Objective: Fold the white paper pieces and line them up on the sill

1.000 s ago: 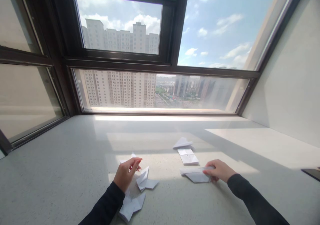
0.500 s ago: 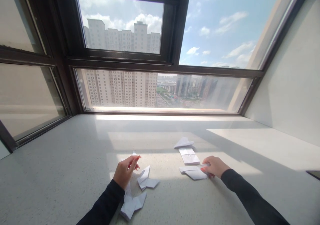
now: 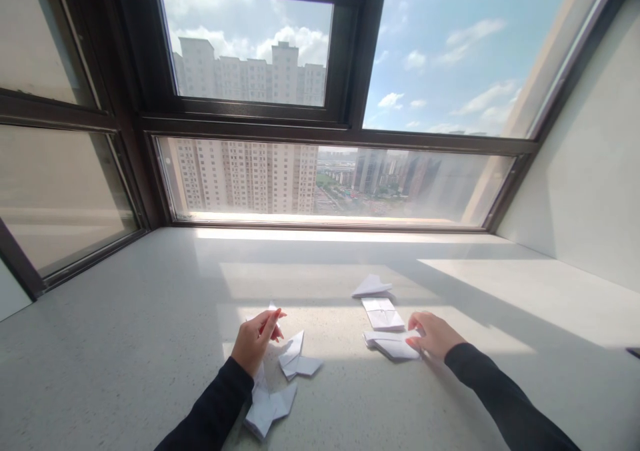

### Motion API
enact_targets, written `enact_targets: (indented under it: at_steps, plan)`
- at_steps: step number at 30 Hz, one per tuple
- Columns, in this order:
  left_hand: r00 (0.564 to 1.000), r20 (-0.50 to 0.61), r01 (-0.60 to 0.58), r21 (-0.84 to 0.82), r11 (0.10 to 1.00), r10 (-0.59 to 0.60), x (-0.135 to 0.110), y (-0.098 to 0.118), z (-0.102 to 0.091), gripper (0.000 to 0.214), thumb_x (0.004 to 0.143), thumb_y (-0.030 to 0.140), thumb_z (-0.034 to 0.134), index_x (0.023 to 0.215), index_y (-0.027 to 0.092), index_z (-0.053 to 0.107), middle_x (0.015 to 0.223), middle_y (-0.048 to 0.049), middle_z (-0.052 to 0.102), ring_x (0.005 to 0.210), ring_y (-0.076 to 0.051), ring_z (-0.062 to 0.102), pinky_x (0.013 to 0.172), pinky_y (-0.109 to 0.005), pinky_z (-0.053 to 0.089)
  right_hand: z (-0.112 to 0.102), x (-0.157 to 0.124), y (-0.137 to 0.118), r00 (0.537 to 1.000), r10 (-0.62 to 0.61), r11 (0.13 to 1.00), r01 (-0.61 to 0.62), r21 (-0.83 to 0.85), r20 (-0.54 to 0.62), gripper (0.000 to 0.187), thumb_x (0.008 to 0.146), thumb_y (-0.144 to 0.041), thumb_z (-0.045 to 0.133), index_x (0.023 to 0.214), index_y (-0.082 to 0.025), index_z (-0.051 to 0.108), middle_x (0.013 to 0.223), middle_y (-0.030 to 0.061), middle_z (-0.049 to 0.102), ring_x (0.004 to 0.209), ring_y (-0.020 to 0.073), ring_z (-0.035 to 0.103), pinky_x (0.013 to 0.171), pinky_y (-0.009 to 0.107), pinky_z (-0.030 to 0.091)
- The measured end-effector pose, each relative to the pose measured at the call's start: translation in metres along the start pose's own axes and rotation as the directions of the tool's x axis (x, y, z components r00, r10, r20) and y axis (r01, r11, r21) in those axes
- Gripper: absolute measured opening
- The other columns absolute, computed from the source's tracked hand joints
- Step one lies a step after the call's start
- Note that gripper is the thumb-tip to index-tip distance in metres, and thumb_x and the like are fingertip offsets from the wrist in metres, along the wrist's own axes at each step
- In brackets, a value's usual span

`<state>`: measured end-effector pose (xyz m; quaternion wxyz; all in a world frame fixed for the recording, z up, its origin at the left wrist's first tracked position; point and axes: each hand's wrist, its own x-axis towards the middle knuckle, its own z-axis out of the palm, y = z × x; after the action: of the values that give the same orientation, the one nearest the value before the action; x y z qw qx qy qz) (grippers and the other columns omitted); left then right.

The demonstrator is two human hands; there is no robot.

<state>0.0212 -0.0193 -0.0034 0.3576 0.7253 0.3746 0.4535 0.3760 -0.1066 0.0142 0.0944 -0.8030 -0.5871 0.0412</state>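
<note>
On the right, my right hand (image 3: 436, 336) rests at the right end of a folded white paper piece (image 3: 395, 348), fingers apart and tips touching or just over it. Behind that piece lie a square folded paper (image 3: 383, 313) and a pointed folded paper (image 3: 372, 285). My left hand (image 3: 256, 341) is closed in a loose pinch with nothing visible between the fingertips. It hovers over or rests beside white paper that it partly hides. Close to its right is an angled folded paper (image 3: 300, 359). Nearer to me, another folded paper (image 3: 270, 407) lies beside my left sleeve.
The pale speckled sill (image 3: 150, 344) carries bands of sunlight and shadow. Dark window frames (image 3: 330, 226) border its far side, with tall buildings outside. A white wall (image 3: 590, 191) rises at the right. The corner of a dark object (image 3: 634, 352) shows at the right edge.
My right fingers have loosened, and the paper edge they held up now lies lower on the folded piece. My left hand keeps its pose. The whole view has shifted slightly.
</note>
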Motion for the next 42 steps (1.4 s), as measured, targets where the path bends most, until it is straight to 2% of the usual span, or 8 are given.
enact_targets:
  at_steps: [7, 13, 17, 24, 31, 34, 38, 42]
  plan:
    - [0.999, -0.036, 0.035, -0.02, 0.999, -0.036, 0.0, 0.005, -0.001, 0.038, 0.076, 0.044, 0.041, 0.081, 0.013, 0.063, 0.048, -0.0001, 0.057, 0.045, -0.012, 0.053, 0.046, -0.022, 0.044, 0.003, 0.0, 0.008, 0.995, 0.034, 0.996, -0.042, -0.084, -0.095, 0.017, 0.055, -0.022, 0.058, 0.069, -0.02, 0.048, 0.08, 0.0055, 0.057, 0.078, 0.0253, 0.055, 0.059, 0.031, 0.04]
    - [0.986, -0.161, 0.054, 0.061, 0.997, -0.043, 0.0, 0.015, -0.009, 0.037, 0.077, 0.045, 0.039, 0.079, 0.015, 0.061, 0.052, 0.0, 0.057, 0.052, -0.014, 0.055, 0.052, -0.023, 0.045, -0.025, -0.007, -0.001, 0.969, 0.003, 0.999, -0.016, -0.052, -0.246, 0.018, 0.059, -0.028, 0.059, 0.07, -0.019, 0.048, 0.081, 0.0071, 0.058, 0.077, 0.0251, 0.055, 0.062, 0.033, 0.042]
    - [0.978, -0.201, 0.084, 0.162, 0.983, -0.051, 0.004, 0.01, -0.012, 0.034, 0.078, 0.041, 0.036, 0.084, 0.016, 0.058, 0.063, -0.0026, 0.06, 0.061, -0.016, 0.057, 0.057, -0.026, 0.046, -0.032, -0.018, -0.057, 0.924, -0.246, 0.954, 0.285, 0.098, -0.292, 0.01, 0.071, -0.025, 0.051, 0.077, -0.017, 0.051, 0.079, 0.0077, 0.059, 0.076, 0.0211, 0.055, 0.069, 0.033, 0.042]
    - [0.996, -0.095, 0.049, 0.461, 0.886, -0.006, 0.0, 0.004, -0.009, 0.026, 0.064, 0.031, 0.056, 0.087, 0.018, 0.06, 0.092, -0.0082, 0.062, 0.085, -0.025, 0.055, 0.076, -0.04, 0.039, 0.027, -0.022, -0.169, 0.867, -0.472, 0.828, 0.499, 0.257, -0.163, 0.009, 0.071, -0.02, 0.053, 0.08, -0.016, 0.055, 0.072, 0.0044, 0.057, 0.064, 0.0166, 0.053, 0.061, 0.03, 0.045]
    - [1.0, 0.009, -0.006, 0.629, 0.778, 0.0, 0.0, -0.007, -0.007, 0.026, 0.072, 0.023, 0.047, 0.095, 0.017, 0.058, 0.096, -0.0092, 0.063, 0.09, -0.022, 0.056, 0.078, -0.034, 0.04, 0.064, -0.029, -0.183, 0.84, -0.458, 0.747, 0.542, 0.386, -0.292, 0.021, 0.072, -0.025, 0.053, 0.09, -0.014, 0.056, 0.07, 0.0042, 0.053, 0.064, 0.017, 0.051, 0.063, 0.031, 0.045]
    - [0.997, 0.047, -0.081, 0.588, 0.805, 0.066, 0.002, -0.007, -0.008, 0.027, 0.079, 0.025, 0.038, 0.092, 0.016, 0.06, 0.09, -0.0097, 0.065, 0.085, -0.02, 0.059, 0.077, -0.031, 0.042, 0.059, -0.033, -0.184, 0.867, -0.397, 0.666, 0.499, 0.555, -0.302, 0.026, 0.076, -0.037, 0.048, 0.088, -0.016, 0.057, 0.069, 0.0034, 0.054, 0.06, 0.0146, 0.05, 0.057, 0.028, 0.044]
    - [0.976, 0.1, -0.219, 0.501, 0.837, 0.195, 0.001, 0.006, -0.007, 0.029, 0.083, 0.025, 0.034, 0.092, 0.018, 0.061, 0.092, -0.0075, 0.065, 0.087, -0.019, 0.058, 0.081, -0.031, 0.042, 0.054, -0.032, -0.189, 0.947, -0.314, 0.456, 0.208, 0.866, -0.062, 0.043, 0.077, -0.052, 0.036, 0.079, -0.015, 0.058, 0.059, 0.0007, 0.055, 0.046, 0.01, 0.05, 0.04, 0.02, 0.039]
    - [0.887, 0.248, -0.459, 0.403, 0.792, 0.388, -0.005, 0.021, -0.001, 0.027, 0.081, 0.024, 0.041, 0.103, 0.025, 0.057, 0.106, -0.0049, 0.06, 0.103, -0.02, 0.05, 0.087, -0.035, 0.038, 0.057, -0.027, -0.191, 0.951, -0.305, 0.24, 0.023, 0.971, 0.053, 0.049, 0.07, -0.06, 0.039, 0.066, -0.013, 0.055, 0.053, -0.0002, 0.055, 0.034, 0.0067, 0.044, 0.029, 0.017, 0.029]
